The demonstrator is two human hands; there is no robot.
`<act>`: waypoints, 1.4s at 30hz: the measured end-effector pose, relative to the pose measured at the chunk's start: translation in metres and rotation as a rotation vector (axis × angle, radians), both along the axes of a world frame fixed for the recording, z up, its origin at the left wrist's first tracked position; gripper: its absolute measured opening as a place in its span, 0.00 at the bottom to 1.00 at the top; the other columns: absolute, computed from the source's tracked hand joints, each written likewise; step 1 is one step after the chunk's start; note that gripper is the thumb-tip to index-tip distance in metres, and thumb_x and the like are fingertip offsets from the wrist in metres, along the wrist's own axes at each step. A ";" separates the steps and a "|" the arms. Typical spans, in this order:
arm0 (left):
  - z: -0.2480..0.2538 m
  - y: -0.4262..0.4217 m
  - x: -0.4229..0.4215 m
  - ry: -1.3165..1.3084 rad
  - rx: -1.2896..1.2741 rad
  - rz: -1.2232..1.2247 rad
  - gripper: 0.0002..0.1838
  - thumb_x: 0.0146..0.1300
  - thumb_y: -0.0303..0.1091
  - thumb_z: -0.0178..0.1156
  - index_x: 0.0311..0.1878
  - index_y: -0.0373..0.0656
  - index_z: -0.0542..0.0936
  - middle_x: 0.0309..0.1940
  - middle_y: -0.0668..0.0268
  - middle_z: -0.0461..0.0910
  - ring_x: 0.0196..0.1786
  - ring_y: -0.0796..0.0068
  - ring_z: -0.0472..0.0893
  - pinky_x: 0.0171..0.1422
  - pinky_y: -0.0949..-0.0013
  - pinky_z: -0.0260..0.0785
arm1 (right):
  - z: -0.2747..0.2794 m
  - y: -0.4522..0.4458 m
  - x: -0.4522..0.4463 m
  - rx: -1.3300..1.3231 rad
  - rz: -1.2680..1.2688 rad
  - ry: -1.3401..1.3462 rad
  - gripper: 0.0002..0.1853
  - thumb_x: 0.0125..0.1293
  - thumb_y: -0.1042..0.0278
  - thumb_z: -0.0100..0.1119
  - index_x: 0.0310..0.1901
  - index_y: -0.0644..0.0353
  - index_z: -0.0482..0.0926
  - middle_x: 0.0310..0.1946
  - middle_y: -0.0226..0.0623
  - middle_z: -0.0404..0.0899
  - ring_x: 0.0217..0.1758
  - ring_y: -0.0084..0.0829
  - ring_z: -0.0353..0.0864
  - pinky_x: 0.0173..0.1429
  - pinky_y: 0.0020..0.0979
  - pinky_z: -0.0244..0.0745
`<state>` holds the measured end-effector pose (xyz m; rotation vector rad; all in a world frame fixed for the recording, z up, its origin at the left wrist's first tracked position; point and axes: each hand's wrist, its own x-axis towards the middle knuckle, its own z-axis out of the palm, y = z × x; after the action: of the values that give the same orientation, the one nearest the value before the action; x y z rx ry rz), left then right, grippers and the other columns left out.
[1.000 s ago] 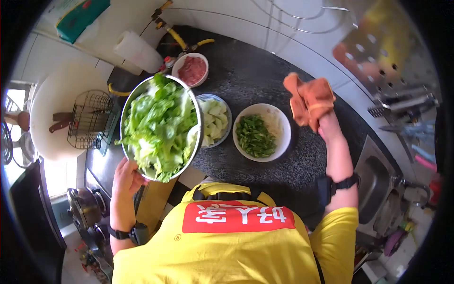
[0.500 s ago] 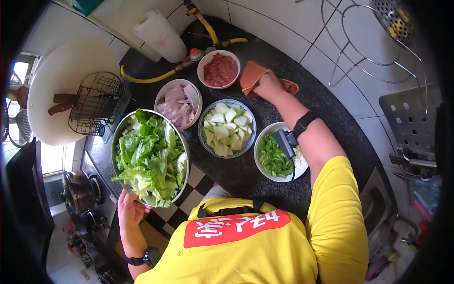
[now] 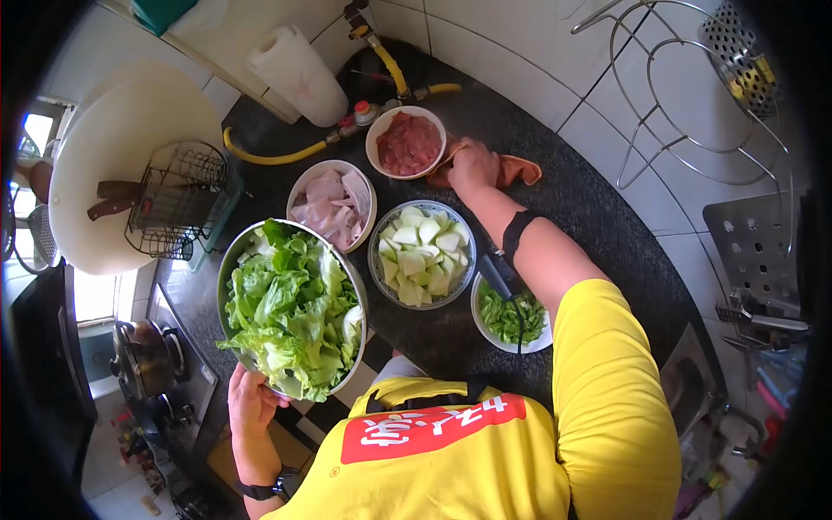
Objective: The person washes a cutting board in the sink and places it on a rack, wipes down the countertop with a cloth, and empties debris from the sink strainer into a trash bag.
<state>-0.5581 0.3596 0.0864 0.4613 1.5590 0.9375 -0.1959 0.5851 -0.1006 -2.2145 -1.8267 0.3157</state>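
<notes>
My left hand (image 3: 251,400) grips the lower rim of a metal bowl (image 3: 227,305) heaped with green lettuce (image 3: 295,308). My right hand (image 3: 473,166) presses an orange cloth (image 3: 518,170) on the dark counter, just right of a white bowl of red meat (image 3: 409,144). Below that meat stands a patterned bowl of pale green vegetable pieces (image 3: 420,253). A bowl of pale meat slices (image 3: 334,206) is between the lettuce and the red meat. Chopped green vegetables (image 3: 507,317) lie in a white bowl partly hidden under my right forearm.
A yellow hose (image 3: 277,158) and a paper roll (image 3: 299,76) are at the back. On the left are a wire rack with knives (image 3: 173,204) and a pot (image 3: 147,354) near the stove. A wire rack (image 3: 654,113) hangs at the upper right, with a sink (image 3: 691,381) below.
My right hand has come from the right side with the cloth to the counter by the red meat. The lettuce bowl is lower in view, and the pale meat now shows beside it.
</notes>
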 end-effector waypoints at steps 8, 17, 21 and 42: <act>0.006 0.020 0.019 -0.025 0.041 -0.086 0.18 0.52 0.23 0.39 0.49 0.31 0.66 0.26 0.52 0.77 0.16 0.63 0.77 0.16 0.69 0.70 | -0.002 -0.005 0.056 0.036 0.189 -0.149 0.08 0.52 0.69 0.53 0.35 0.58 0.77 0.38 0.37 0.76 0.43 0.37 0.77 0.44 0.38 0.72; -0.003 0.086 0.108 -0.180 0.058 -0.372 0.14 0.56 0.25 0.42 0.46 0.32 0.68 0.26 0.56 0.77 0.16 0.67 0.76 0.16 0.70 0.68 | -0.034 -0.138 0.255 0.045 -0.212 -0.271 0.12 0.58 0.71 0.43 0.44 0.57 0.70 0.33 0.43 0.77 0.34 0.42 0.79 0.36 0.38 0.74; -0.036 0.123 0.160 -0.170 0.019 -0.513 0.13 0.55 0.25 0.43 0.44 0.31 0.67 0.25 0.51 0.76 0.18 0.61 0.77 0.19 0.64 0.71 | -0.044 -0.257 0.314 -0.057 -0.384 -0.303 0.15 0.60 0.66 0.42 0.47 0.59 0.71 0.35 0.45 0.78 0.40 0.41 0.78 0.39 0.38 0.74; -0.183 0.224 0.285 -0.281 -0.068 -0.641 0.14 0.58 0.24 0.42 0.45 0.26 0.67 0.37 0.45 0.76 0.36 0.54 0.80 0.36 0.63 0.78 | 0.144 -0.568 0.277 1.348 -0.408 1.607 0.18 0.64 0.54 0.42 0.48 0.57 0.69 0.44 0.37 0.74 0.47 0.35 0.72 0.54 0.41 0.67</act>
<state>-0.2734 0.5835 -0.0968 0.6939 1.0778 0.4275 0.0809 0.0169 0.0437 -0.6796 -0.3116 0.3822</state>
